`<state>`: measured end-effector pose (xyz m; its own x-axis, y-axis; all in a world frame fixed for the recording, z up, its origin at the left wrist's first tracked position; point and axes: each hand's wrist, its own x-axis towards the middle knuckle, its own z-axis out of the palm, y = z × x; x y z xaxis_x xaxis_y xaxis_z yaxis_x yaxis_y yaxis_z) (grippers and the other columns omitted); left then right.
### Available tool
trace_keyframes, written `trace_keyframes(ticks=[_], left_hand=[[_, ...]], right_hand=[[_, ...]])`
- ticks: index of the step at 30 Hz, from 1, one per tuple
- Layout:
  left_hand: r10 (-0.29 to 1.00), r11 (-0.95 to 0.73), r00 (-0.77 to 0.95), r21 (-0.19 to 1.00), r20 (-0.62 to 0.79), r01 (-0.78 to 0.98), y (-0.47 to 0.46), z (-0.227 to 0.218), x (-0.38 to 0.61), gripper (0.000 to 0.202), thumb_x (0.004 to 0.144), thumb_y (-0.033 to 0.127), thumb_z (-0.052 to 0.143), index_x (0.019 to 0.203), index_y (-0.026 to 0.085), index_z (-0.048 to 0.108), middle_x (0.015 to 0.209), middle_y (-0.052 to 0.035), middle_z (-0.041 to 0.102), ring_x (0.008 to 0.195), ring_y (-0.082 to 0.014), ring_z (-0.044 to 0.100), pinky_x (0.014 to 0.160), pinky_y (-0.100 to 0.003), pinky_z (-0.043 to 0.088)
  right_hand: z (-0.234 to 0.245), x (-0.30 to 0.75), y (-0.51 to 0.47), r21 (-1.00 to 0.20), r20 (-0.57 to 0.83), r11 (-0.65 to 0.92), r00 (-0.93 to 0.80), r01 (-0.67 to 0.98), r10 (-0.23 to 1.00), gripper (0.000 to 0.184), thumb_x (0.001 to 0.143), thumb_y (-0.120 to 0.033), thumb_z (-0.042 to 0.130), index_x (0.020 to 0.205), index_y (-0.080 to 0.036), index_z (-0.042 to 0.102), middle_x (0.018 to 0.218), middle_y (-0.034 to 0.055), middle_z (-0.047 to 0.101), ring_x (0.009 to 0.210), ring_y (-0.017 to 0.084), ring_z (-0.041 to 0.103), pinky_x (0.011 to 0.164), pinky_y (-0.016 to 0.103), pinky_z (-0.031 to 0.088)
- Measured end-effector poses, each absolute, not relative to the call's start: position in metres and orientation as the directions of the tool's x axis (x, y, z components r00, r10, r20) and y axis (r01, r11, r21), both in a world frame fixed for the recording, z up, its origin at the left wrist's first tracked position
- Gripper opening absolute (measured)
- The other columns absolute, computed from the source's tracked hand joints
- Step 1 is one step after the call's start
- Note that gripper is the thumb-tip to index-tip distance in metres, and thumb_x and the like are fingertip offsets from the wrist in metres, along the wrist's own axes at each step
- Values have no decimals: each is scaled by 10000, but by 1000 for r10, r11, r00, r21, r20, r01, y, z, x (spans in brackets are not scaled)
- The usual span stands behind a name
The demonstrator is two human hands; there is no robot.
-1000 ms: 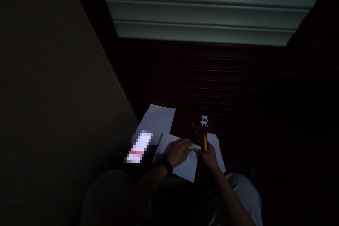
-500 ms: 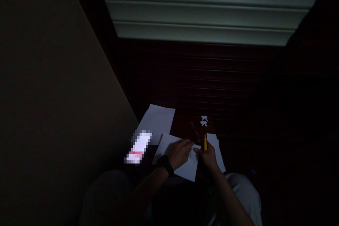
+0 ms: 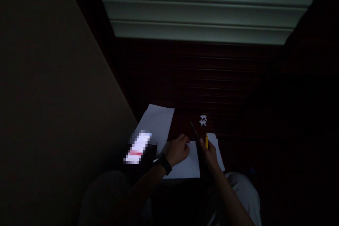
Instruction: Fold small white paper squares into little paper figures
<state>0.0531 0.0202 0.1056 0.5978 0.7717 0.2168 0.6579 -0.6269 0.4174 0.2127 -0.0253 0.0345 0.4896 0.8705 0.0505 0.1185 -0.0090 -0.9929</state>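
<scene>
The scene is very dark. My left hand [image 3: 178, 150], with a dark watch on the wrist, is closed on the top edge of a white paper sheet [image 3: 189, 166] lying on a dark wooden table [image 3: 225, 88]. My right hand [image 3: 209, 152] grips scissors with a yellow handle [image 3: 206, 141]; their dark blades point up and left, over the sheet's right edge. Another white sheet [image 3: 215, 148] lies under and to the right of that hand.
A second sheet [image 3: 159, 120] lies up and to the left. A bright blurred phone screen [image 3: 137, 147] glows left of my left hand. Two small white paper scraps [image 3: 203, 120] sit beyond the scissors. A beige wall fills the left; pale slats run along the top.
The sheet under my left hand has turned, so its edges now lie squarer to me. My left hand shifted slightly left and curled tighter on it. The right hand barely moved.
</scene>
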Motion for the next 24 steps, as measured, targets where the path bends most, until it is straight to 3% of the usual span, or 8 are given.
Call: trace_keyframes(ticks=[3,7,10,13,18,24], left_hand=[[762,-642,604,395,233,657,24,116,49,136,786,140,456,845,204,560,928,-27,552,799,-143,559,719,-256,410],[786,-616,572,387,235,687,29,132,43,128,788,147,446,798,192,565,836,-30,588,773,-149,563,703,-251,398],[786,-615,580,371,215,696,34,142,39,137,789,157,442,834,199,565,775,-20,611,740,-157,572,684,-253,393],[771,-634,603,320,203,704,43,147,38,181,773,170,459,914,217,562,827,-19,632,762,-172,580,697,-263,399],[767,-638,620,295,164,712,68,142,48,219,757,170,479,948,213,576,895,-45,640,818,-195,588,741,-287,418],[780,-615,610,356,141,704,85,127,61,246,777,180,488,1001,215,585,927,-41,646,872,-193,600,756,-283,445]], right_hand=[[34,213,-26,-976,62,-52,493,213,868,438,751,-534,538,930,-141,612,766,46,649,691,195,574,595,266,429],[40,213,-36,-870,167,-82,447,486,879,416,801,-513,484,1051,-191,567,860,49,658,755,209,599,629,271,418],[51,218,-49,-685,219,-63,288,725,932,388,852,-466,425,1175,-263,494,999,48,638,825,214,603,663,276,400],[61,227,-58,-450,175,-26,117,893,978,346,846,-443,448,1143,-284,528,941,60,632,743,212,594,616,276,367],[66,236,-63,-205,142,35,-5,978,990,247,810,-295,526,1046,-263,590,938,82,597,835,231,552,668,285,349],[62,231,-65,-220,122,88,-62,971,991,301,829,-232,499,1124,-258,549,985,72,593,899,226,526,752,286,357]])
